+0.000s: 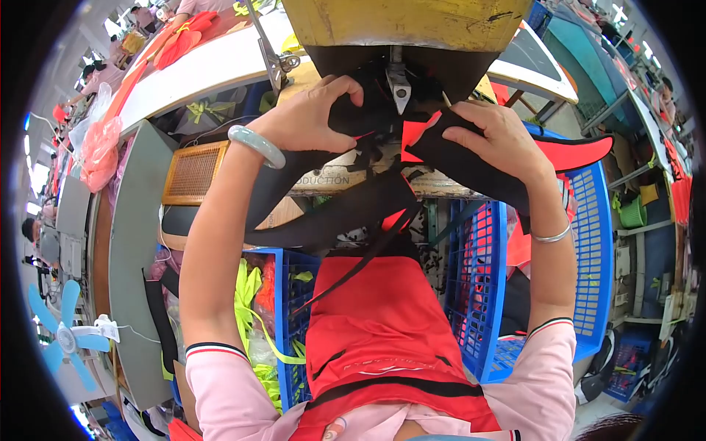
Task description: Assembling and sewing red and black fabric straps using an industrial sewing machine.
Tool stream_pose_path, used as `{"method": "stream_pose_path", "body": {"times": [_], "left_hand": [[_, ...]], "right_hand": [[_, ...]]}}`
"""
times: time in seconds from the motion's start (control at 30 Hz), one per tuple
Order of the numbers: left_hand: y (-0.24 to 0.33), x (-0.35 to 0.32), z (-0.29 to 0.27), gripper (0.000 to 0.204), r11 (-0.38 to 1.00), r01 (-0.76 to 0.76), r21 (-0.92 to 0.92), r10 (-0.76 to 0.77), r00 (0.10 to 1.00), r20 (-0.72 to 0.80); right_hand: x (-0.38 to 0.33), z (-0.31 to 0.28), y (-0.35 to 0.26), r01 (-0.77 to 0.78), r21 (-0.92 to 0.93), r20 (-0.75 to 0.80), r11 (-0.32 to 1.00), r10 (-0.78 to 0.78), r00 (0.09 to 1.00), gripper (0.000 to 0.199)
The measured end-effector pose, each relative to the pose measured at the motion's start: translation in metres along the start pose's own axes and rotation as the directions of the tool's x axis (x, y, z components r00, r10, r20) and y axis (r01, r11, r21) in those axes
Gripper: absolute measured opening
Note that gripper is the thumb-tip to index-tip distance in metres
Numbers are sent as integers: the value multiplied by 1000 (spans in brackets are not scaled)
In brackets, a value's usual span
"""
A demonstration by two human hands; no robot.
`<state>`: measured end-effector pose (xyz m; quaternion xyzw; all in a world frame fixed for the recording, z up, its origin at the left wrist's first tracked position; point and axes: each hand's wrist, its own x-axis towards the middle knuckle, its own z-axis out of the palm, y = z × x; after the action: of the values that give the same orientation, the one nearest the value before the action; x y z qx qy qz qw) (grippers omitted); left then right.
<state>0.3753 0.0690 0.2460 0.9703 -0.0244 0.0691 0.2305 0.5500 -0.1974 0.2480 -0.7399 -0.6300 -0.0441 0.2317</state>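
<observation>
My left hand (316,114), a pale bangle on its wrist, curves its thumb and fingers around black fabric (349,110) beside a machine's pointed metal part (398,90). Some of its fingertips are hidden by the cloth. On the other side of that part, my right hand (496,136) grips a black fabric piece with red faces (471,158), thumb on top. A red tip of this piece points toward the metal part. Long black strips (338,213) hang from the work edge toward my red apron (375,316). Dark scraps lie on the edge between my hands.
Overhead is the worn yellow machine body (404,22). Blue plastic crates stand on both sides of my lap; the right crate (588,257) holds red and black pieces, and yellow-green strips (250,294) lie by the left one. A blue fan (66,338) stands far left.
</observation>
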Motion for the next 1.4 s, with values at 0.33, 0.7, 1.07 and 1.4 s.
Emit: {"method": "stream_pose_path", "body": {"times": [0.33, 0.7, 1.07, 1.4], "left_hand": [[-1, 8, -8, 53, 992, 113, -62, -108, 991, 78], [6, 4, -4, 55, 992, 123, 20, -122, 992, -24], [25, -102, 25, 96, 949, 88, -302, -112, 992, -63], [53, -177, 135, 98, 278, 228, -933, -374, 920, 114]], "right_hand": [[14, -1, 8, -42, -35, 56, 998, 44, 997, 39], [5, -1, 1, -83, 47, 17, 995, 82, 996, 40], [-39, -12, -10, -212, 331, 60, 920, 203, 977, 36], [-76, -10, -37, -239, 390, 75, 889, 228, 971, 29]]}}
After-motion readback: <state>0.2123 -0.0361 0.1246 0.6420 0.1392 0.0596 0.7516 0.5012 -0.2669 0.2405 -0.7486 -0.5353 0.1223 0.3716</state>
